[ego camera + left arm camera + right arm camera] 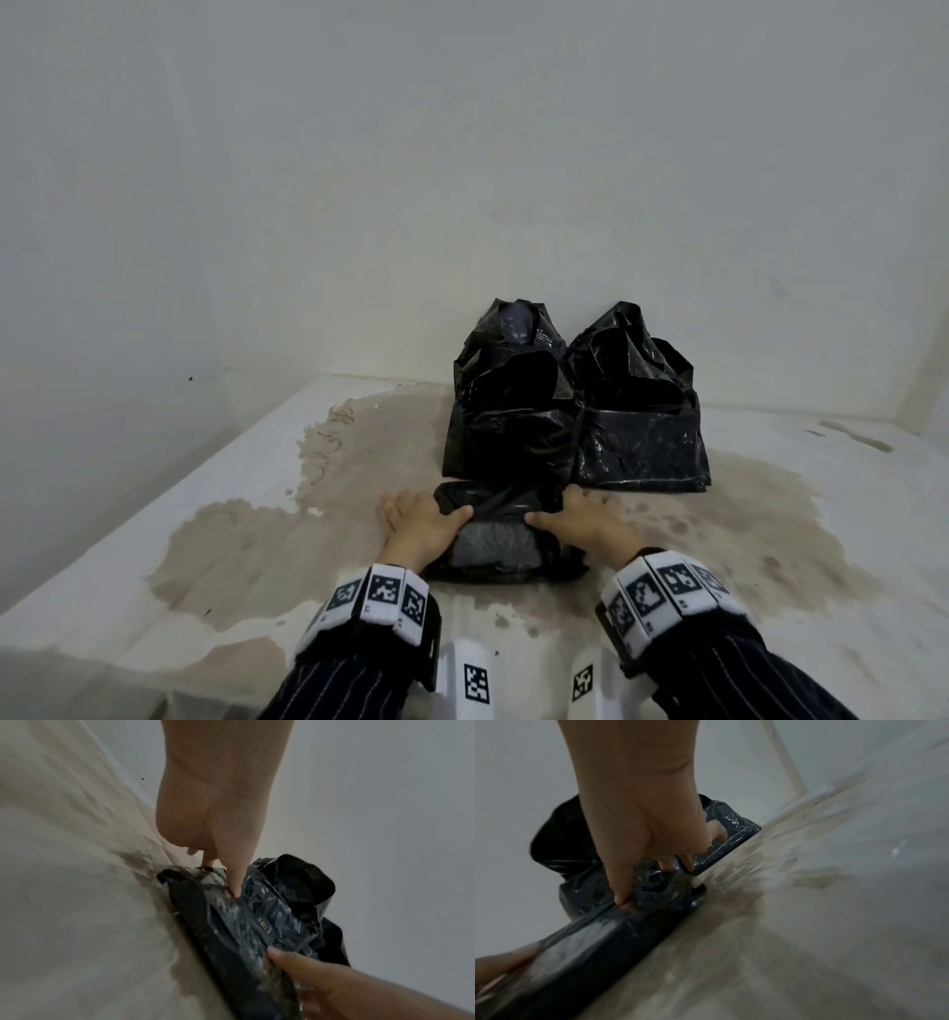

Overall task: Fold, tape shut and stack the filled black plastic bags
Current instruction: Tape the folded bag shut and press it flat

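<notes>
A flat, filled black bag lies on the stained white surface right in front of me. My left hand grips its left side, thumb on top and fingers curled round the folded-over plastic. My right hand grips the right side the same way. In the left wrist view the left thumb presses into the crinkled bag. In the right wrist view the right hand pinches the bunched plastic of the bag. Two more filled black bags stand upright behind, one left, one right, with loose open tops.
A white wall rises directly behind the upright bags. The surface drops off along its left edge. Two white marker-tagged blocks sit near my body between my forearms. Brown stains spread around the bags.
</notes>
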